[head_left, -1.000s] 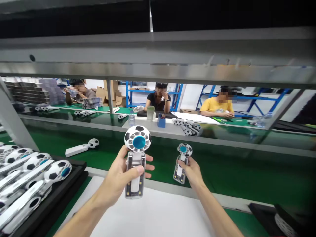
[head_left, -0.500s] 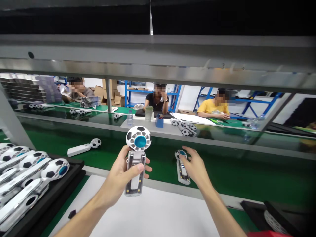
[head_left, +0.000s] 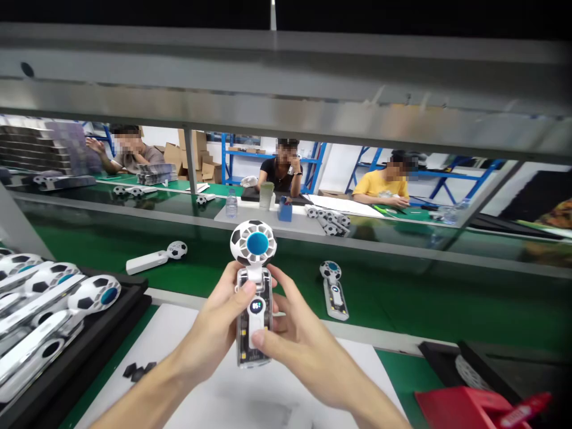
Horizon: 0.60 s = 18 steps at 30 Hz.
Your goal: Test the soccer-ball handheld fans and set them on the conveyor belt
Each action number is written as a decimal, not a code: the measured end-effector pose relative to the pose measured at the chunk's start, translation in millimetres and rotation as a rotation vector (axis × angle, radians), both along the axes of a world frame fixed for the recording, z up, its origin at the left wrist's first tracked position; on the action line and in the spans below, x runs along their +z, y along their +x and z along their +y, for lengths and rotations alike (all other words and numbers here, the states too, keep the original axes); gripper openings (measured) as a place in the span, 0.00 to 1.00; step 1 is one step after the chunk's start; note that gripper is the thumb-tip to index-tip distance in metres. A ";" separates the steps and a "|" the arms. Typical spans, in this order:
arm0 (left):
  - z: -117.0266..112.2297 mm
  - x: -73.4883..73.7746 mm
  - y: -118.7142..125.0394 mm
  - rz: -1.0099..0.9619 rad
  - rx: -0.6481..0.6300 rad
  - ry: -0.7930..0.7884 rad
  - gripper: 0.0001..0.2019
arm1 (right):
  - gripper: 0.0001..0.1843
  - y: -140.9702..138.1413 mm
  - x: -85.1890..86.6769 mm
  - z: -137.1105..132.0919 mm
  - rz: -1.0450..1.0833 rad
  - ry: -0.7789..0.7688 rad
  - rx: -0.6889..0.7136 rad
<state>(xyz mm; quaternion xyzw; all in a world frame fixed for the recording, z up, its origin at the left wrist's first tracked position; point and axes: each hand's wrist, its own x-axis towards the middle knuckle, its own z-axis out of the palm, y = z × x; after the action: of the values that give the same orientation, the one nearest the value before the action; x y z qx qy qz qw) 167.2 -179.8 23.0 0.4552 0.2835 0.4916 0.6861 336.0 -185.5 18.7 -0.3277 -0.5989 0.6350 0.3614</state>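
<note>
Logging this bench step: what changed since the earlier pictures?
The right hand let go of one fan, now lying on the green belt, and moved left onto the other fan, held in the left hand. The left hand kept its hold; the tray of fans stayed.

The red object is cut off at the frame's edge; the fan's tiny display digits are unreadable.

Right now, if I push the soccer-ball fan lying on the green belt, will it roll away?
Probably not: the fan has a long flat white handle that should stop it rolling, though its round head might make it swivel a little. It looks like stiff plastic, probably light for its size.
</note>
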 end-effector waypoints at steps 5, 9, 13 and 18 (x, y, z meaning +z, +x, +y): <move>1.0 -2.2 -0.2 -0.029 0.032 0.015 0.19 | 0.48 -9.0 -12.0 -4.1 0.065 0.052 -0.037; 1.8 0.1 -2.2 -0.005 0.067 0.036 0.18 | 0.47 -8.2 -15.3 -1.3 -0.013 0.105 -0.080; 12.4 -5.1 -5.5 0.245 0.208 0.060 0.18 | 0.44 1.4 -10.5 6.2 -0.304 0.484 -0.359; 35.2 -43.3 -4.9 0.461 0.191 0.103 0.29 | 0.13 12.2 8.4 1.6 -0.089 0.696 -0.327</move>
<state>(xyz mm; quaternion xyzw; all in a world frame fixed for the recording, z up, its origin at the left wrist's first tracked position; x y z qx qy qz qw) 162.3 -144.7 -20.3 0.5609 0.4488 0.4511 0.5296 348.2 -183.8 27.2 -0.3039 -0.7335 0.3131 0.5211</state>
